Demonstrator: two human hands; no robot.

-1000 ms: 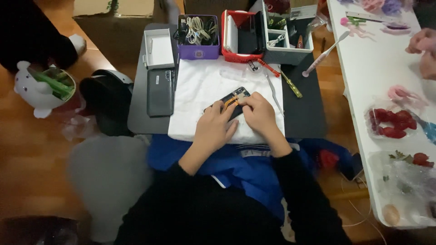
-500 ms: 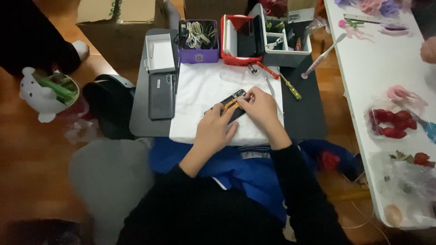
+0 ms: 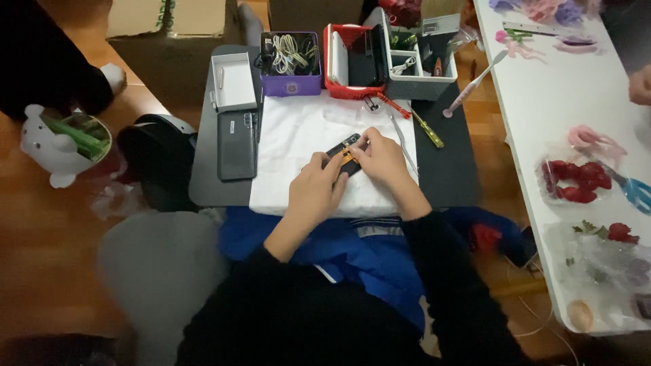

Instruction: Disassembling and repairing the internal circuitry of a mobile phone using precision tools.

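Hands meet over a small dark device (image 3: 344, 154) with an orange strip, lying on the white cloth (image 3: 298, 135) in the middle of the dark bench (image 3: 447, 169). The left hand (image 3: 317, 188) curls loosely, fingertips pinching the device's near end; the right hand (image 3: 380, 157) closes its fingers on the far end. A dark phone (image 3: 237, 145) lies left of the cloth, a purple box (image 3: 291, 85) of cables behind it.

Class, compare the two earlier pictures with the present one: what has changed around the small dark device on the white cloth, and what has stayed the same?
Little has changed. Both hands, left hand and right hand, stay on the small dark device on the white cloth; any shift of the fingers is too small to tell. At the white table's far edge, another person's hand has shifted slightly. The grey phone, purple box and red case have not moved.
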